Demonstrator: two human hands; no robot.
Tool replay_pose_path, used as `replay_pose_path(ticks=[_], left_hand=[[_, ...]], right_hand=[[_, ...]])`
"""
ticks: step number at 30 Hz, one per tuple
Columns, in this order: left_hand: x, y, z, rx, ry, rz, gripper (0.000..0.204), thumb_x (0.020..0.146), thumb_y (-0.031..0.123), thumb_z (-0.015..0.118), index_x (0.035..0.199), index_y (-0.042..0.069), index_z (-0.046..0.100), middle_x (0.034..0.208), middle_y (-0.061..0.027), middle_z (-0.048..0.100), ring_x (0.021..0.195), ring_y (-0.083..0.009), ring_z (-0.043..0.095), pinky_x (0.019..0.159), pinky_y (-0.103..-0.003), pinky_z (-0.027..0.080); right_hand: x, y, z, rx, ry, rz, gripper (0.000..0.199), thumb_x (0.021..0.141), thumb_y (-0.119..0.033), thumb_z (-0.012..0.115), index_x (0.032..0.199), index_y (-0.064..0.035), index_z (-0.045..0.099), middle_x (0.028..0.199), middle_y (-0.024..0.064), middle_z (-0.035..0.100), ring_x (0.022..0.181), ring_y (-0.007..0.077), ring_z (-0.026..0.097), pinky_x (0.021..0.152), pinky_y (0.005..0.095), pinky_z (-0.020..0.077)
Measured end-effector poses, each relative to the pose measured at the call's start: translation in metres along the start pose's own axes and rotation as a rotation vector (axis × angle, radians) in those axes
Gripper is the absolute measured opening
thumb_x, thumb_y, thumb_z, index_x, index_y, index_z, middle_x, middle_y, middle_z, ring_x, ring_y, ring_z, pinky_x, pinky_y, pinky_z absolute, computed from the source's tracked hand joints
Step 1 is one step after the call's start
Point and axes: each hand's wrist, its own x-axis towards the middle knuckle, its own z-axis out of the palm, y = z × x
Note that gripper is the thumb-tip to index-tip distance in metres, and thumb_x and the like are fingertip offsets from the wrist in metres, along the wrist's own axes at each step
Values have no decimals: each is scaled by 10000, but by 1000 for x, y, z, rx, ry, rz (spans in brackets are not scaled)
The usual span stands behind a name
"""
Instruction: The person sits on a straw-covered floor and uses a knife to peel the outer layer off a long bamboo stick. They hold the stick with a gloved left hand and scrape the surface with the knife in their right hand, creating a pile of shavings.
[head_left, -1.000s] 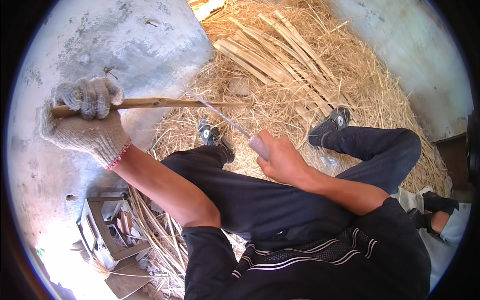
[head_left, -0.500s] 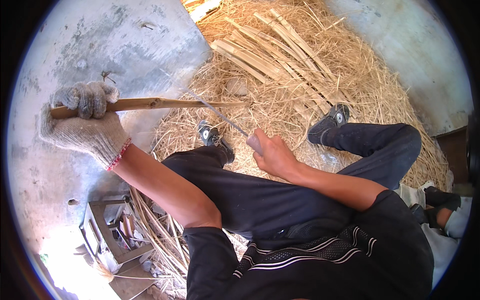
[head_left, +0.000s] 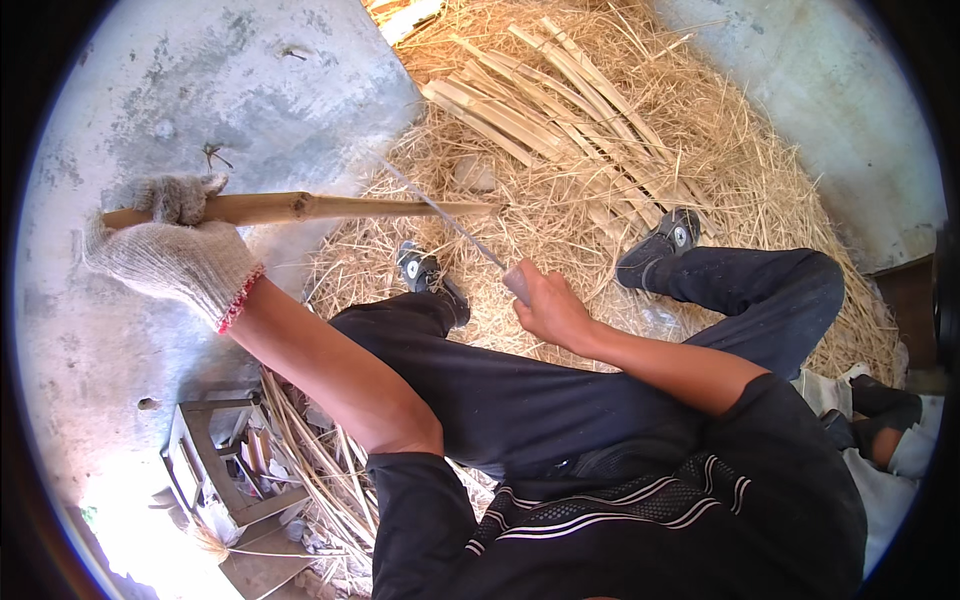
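My left hand [head_left: 175, 245], in a pale knitted glove with a red-edged cuff, is wrapped round one end of a bamboo strip [head_left: 345, 206]. The strip points rightward over the shavings, with a darker node near its middle. My bare right hand [head_left: 555, 308] is closed round the short handle of a knife [head_left: 450, 221]. The knife's long thin blade slants up and left, crossing the strip near its far end. Whether the edge touches the bamboo I cannot tell.
Split bamboo strips [head_left: 560, 110] lie on a heap of shavings [head_left: 740, 170] beyond my shoes. A wooden frame with scraps [head_left: 215, 470] stands lower left beside long thin strips [head_left: 325, 470]. Part of another person [head_left: 890, 430] shows at the right edge.
The knife and my right hand have shifted slightly right along the strip. The strip has turned a little in my left hand, whose gloved fingers have changed their hold.
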Motion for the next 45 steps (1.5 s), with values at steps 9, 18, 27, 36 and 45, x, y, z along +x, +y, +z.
replay_pose_path(ticks=[9, 18, 27, 36, 45], left_hand=[[-11, -5, 13, 97, 58, 121, 403, 932, 336, 468, 958, -66, 468, 844, -140, 519, 646, -196, 534, 526, -337, 491], [-8, -4, 1, 302, 90, 316, 436, 992, 362, 433, 1037, -63, 517, 1004, -181, 538, 839, -256, 583, 707, -425, 556], [-5, -12, 6, 205, 55, 393, 360, 930, 258, 487, 933, -102, 487, 850, -197, 580, 642, -263, 637, 579, -362, 620], [-4, -2, 2, 148, 111, 382, 352, 941, 233, 471, 899, -117, 473, 714, -145, 513, 517, -206, 529, 512, -368, 628], [1, -8, 0, 163, 154, 322, 373, 954, 266, 470, 954, -106, 493, 767, -143, 509, 577, -188, 506, 532, -376, 633]], right_hand=[[-1, 8, -10, 4, -14, 97, 334, 796, -111, 615, 1070, 61, 531, 876, 304, 625, 811, 432, 643, 717, 487, 492], [8, 7, 18, 54, 45, -59, 207, 813, -56, 553, 994, 23, 492, 831, 304, 595, 775, 468, 622, 711, 542, 498], [8, 23, -6, 30, -36, 124, 203, 778, -47, 562, 949, 35, 489, 783, 270, 597, 713, 442, 618, 652, 506, 478], [28, 17, 28, 107, -7, 4, 300, 790, -123, 617, 1032, 18, 508, 869, 273, 630, 766, 417, 645, 697, 495, 517], [47, 64, 2, -44, -48, 168, 181, 748, -86, 570, 895, 13, 536, 834, 225, 613, 765, 361, 621, 752, 459, 491]])
